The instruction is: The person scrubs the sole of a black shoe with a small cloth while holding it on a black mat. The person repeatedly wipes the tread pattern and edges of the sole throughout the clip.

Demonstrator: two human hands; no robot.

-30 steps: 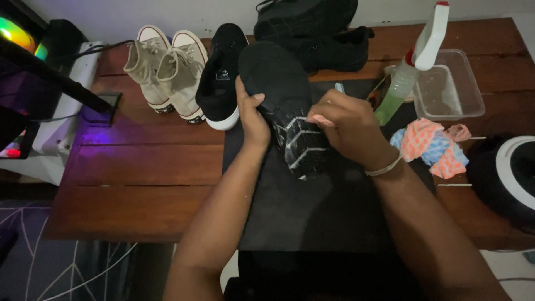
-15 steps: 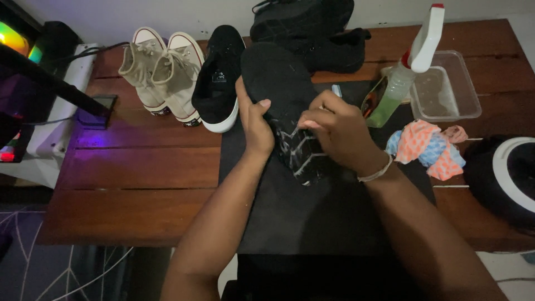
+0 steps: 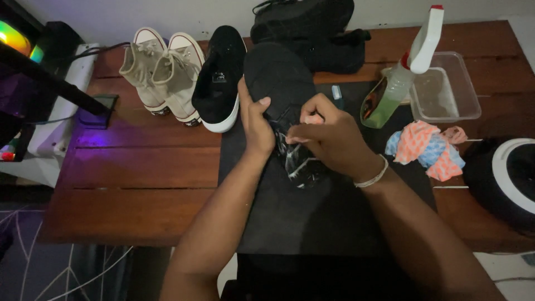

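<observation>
In the centre of the frame, both hands are working on a black fabric shoe [image 3: 281,83] that is lying sole-side towards the camera on a dark rectangular mat [image 3: 334,223]. The shoe's long axis is running from the middle of the frame up towards the top edge, its toe pointing away from the person and its heel end sitting between the two hands. The left hand [image 3: 255,125] is gripping the shoe's left edge, thumb pressing onto the sole. The right hand [image 3: 331,136] is closed with fingers bunched against the lower part of the sole, where a pale, shiny patch is showing; whether it is pinching something small I cannot tell. Both hands are touching the shoe and lying close together.

To the upper left, a pair of cream canvas high-top sneakers [image 3: 161,75] is standing beside a black slip-on shoe with a white sole [image 3: 220,81]. At upper right, a clear plastic spray bottle of green liquid [image 3: 398,83] is leaning against a clear plastic container [image 3: 446,89], with a crumpled orange, blue and pink cloth [image 3: 426,147] below them on the brown wooden table [image 3: 128,184].
</observation>
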